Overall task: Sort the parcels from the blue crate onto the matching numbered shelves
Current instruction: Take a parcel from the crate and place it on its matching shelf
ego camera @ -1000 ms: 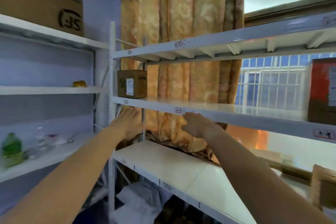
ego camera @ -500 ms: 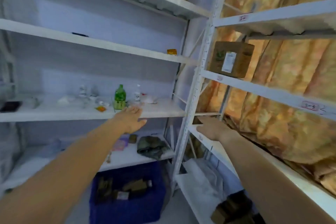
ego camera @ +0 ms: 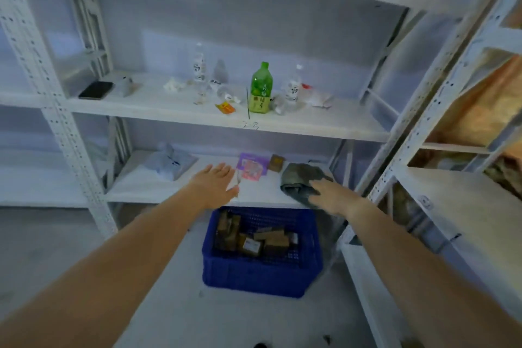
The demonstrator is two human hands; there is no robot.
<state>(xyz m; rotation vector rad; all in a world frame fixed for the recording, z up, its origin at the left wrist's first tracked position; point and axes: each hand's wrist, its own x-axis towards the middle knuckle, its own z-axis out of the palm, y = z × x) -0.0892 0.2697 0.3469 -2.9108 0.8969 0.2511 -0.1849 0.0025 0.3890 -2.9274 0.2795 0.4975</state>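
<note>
Nothing is held in either grip: the left hand [ego camera: 217,181] and right hand [ego camera: 334,195] are stretched forward, fingers straight and loose. Both are seen before the low shelf [ego camera: 158,189], the right one at a grey bundle [ego camera: 299,178]; whether it is touched cannot be told.

The crate [ego camera: 254,274] stands on the floor below the hands, under the low shelf's front edge. Its open top faces up and its long axis runs left to right across the view. The parcels [ego camera: 268,240] are heaped inside. They are small brown boxes, a few stood on end at the left and the rest laid flat at mixed angles, so no shared direction is kept. Labels are perhaps turned up on one or two, but the print is too blurred to be read.

A fetch is judged to be in hand. Next, a hand must be lowered into the crate and one parcel taken. Its number must then be read and matched to a marked shelf, such as the middle shelf [ego camera: 169,110].
</note>
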